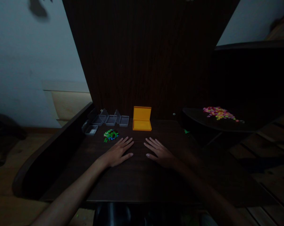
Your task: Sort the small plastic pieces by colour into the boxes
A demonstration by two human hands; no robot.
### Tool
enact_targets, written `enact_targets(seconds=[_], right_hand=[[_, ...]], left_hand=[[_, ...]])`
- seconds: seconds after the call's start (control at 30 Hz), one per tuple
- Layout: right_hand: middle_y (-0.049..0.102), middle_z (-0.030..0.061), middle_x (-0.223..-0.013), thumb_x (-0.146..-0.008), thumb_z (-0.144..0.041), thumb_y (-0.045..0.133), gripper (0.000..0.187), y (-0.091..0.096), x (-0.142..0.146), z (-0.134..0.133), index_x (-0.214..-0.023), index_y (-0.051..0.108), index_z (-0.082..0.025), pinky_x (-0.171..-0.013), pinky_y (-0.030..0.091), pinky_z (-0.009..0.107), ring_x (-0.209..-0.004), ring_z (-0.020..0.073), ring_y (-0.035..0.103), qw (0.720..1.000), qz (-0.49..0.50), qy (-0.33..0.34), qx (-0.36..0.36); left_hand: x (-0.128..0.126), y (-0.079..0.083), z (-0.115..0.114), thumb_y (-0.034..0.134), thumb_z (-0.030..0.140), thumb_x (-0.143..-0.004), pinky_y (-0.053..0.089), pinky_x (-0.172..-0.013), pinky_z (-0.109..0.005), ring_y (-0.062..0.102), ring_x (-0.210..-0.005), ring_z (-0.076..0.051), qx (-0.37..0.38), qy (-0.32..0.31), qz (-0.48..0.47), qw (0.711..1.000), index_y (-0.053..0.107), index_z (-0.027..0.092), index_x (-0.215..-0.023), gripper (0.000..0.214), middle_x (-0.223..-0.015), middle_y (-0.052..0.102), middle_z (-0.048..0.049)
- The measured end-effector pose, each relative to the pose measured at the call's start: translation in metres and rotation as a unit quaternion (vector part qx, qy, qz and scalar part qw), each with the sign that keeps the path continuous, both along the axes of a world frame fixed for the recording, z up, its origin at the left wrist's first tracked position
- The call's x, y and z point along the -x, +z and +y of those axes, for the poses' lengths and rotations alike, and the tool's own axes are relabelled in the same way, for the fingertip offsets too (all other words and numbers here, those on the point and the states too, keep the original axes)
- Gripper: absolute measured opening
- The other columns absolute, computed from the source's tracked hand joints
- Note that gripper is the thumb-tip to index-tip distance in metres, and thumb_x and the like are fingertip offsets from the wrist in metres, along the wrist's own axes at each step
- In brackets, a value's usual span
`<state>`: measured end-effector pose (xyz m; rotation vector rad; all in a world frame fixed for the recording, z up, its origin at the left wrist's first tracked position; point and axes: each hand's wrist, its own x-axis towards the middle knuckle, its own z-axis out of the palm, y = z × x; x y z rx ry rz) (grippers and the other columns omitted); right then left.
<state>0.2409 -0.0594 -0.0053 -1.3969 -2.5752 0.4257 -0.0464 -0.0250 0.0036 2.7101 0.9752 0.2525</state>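
At the frame's centre, we are resting our left hand [119, 152] and right hand [160, 153] palm-down on the table [137, 182], each grip splayed and free; the open yellow box [142, 119] is standing just above, the green-and-blue pile [111, 135] lying left of centre.

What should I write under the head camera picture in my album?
Left hand and right hand, spread over a dark desk near an open yellow box and bright little pieces.
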Motion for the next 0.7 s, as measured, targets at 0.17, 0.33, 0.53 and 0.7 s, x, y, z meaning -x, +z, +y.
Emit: enact_targets(seconds=[0.17,0.33,0.53,0.7], right_hand=[[0.018,0.0037,-0.158,-0.095,-0.059,0.034,0.065,0.0,0.0,-0.001,-0.15,0.029,-0.025,-0.12,0.01,0.047,-0.147,0.0221,0.009,1.0,0.0,0.0,-0.004],[0.019,0.0042,-0.158,-0.095,-0.059,0.035,0.065,0.002,0.002,-0.001,-0.149,0.03,-0.025,-0.12,0.009,0.047,-0.147,0.0225,0.01,1.0,0.0,-0.006,0.001],[0.018,0.0043,-0.158,-0.095,-0.059,0.033,0.065,0.001,0.001,-0.001,-0.149,0.03,-0.024,-0.12,0.01,0.047,-0.147,0.0224,0.009,1.0,0.003,0.0,-0.002],[0.019,0.0047,-0.158,-0.095,-0.059,0.033,0.064,0.002,0.001,-0.001,-0.149,0.029,-0.025,-0.12,0.01,0.048,-0.147,0.023,0.01,1.0,0.009,0.006,-0.009]], left_hand=[[0.0,0.001,-0.002,0.035,0.054,-0.096,0.021,-0.118,-0.048,0.019,-0.146,-0.026,-0.014,-0.002,-0.004,1.0,0.03,0.023,-0.148,0.061,-0.156,0.028,-0.0078],[-0.001,0.003,-0.001,0.036,0.046,-0.097,0.029,-0.116,-0.045,0.031,-0.142,-0.025,-0.071,0.009,-0.043,0.997,0.045,0.021,-0.139,0.05,-0.149,0.042,-0.0081],[0.011,0.009,0.014,0.04,0.042,-0.095,0.038,-0.109,-0.047,0.046,-0.129,-0.027,-0.165,0.109,-0.105,0.975,0.048,0.019,-0.135,0.047,-0.137,0.053,-0.0113],[0.03,0.008,0.031,0.045,0.045,-0.091,0.041,-0.105,-0.049,0.049,-0.124,-0.031,-0.192,0.177,-0.082,0.962,0.049,0.017,-0.132,0.05,-0.133,0.054,-0.0139]])
